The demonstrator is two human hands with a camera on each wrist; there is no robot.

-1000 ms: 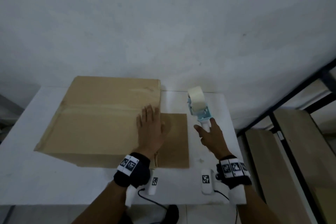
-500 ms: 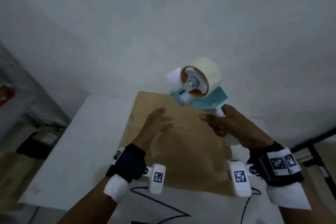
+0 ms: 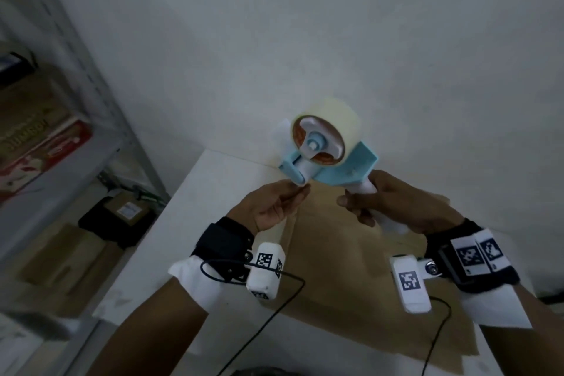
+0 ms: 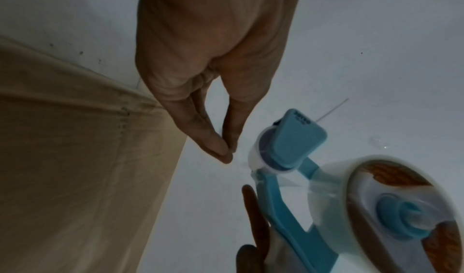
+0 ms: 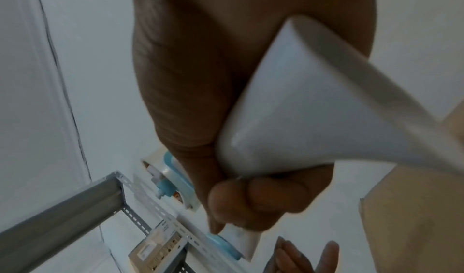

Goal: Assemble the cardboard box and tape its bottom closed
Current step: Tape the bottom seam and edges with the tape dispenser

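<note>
1. White wall and a white table fill the background; a grey metal shelf stands to the left of the table.

2. Right hand has its fingers curled tight round the white handle of the tape gun, holding it up in the air above the table.

3. Left hand has thumb and fingertips pressed together right at the gun's front roller, seemingly pinching the clear tape end. The film is too faint to see for certain.

4. Handling, as a judgement: the gun looks like light, stiff plastic, and the handle is the sound place to hold it. The tape end will be thin, limp and sticky, so it should be pinched by its very edge and kept taut, or it may fold back on itself or cling to the fingers. A cutter probably sits near the roller, so fingers are best kept clear of that edge.

5. Tape roll sits on the gun's hub, above both hands.

6. Box lies on the table below and just behind the hands, apart from them; neither hand touches it. Its brown top face is towards the camera, and a seam runs across the cardboard. I cannot tell whether that seam has tape on it yet.

7. Box will likely be light but floppy at the flaps, so it needs steadying while the tape goes on.
</note>
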